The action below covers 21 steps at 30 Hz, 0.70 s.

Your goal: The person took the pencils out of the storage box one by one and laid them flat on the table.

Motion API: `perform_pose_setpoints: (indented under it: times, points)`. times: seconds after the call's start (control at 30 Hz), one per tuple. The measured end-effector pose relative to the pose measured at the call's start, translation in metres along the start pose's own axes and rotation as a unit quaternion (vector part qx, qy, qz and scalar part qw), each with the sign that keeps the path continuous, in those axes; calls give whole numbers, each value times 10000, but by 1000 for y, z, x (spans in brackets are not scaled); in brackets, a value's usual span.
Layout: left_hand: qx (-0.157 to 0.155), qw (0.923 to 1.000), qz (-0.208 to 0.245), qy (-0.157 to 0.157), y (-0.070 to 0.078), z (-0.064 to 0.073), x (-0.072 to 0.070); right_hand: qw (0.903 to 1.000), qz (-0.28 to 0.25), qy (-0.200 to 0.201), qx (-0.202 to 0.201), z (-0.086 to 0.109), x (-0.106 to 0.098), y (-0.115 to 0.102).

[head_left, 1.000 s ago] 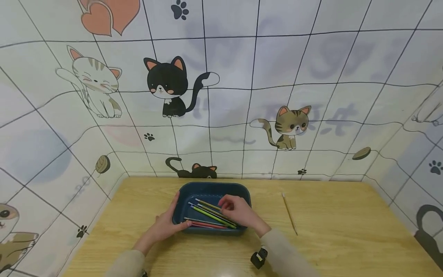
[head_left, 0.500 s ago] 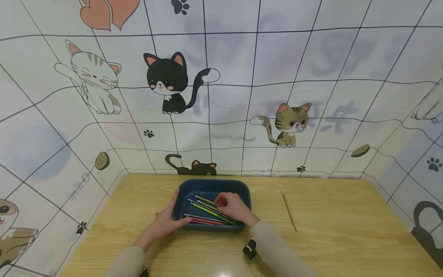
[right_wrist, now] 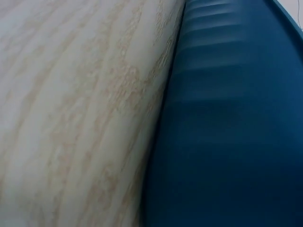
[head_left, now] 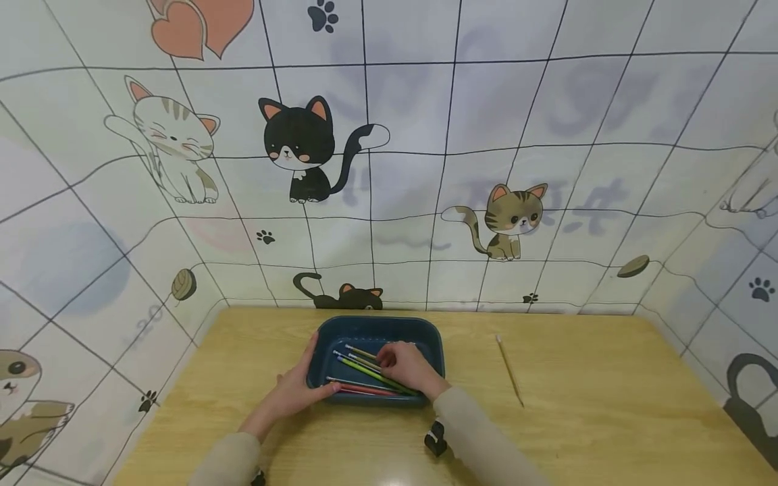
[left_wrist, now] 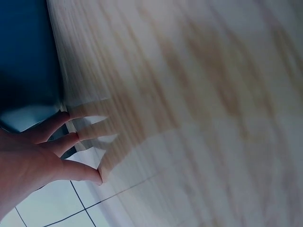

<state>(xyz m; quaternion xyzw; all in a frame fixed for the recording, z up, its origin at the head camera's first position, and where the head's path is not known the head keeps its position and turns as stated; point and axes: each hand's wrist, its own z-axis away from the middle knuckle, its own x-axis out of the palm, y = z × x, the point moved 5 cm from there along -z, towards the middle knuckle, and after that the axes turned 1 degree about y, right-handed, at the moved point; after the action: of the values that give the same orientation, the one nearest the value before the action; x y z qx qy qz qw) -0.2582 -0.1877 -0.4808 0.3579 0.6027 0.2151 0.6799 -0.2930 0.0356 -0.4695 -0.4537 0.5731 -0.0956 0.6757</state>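
A left hand [head_left: 293,390] spreads wide at the tray [head_left: 379,328]'s near-left corner; the right hand [head_left: 410,368], grip unclear, bends over pencils [head_left: 363,368].

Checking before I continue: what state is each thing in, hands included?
Blue bin: upright, uncovered.
Pencils inside: lying loosely grouped.
Lone pencil: lying on the table, right of the bin.
Left hand: fingers spread, against the bin.
Right hand: fingers curled near the pencils; grip unclear.
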Motion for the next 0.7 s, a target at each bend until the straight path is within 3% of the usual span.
perform_pose_setpoints:
  times: [0.3,0.53,0.7]
  points:
    - [-36,10000,11,-81,-1,0,3,9997,59,89,235,-1,5,5]
    - [-46,10000,-12,-83,-2,0,3,9994,304,173,42,-3,3,-2]
    - [-9,10000,-18,-84,0,1,2,9989,449,53,129,-4,7,1]
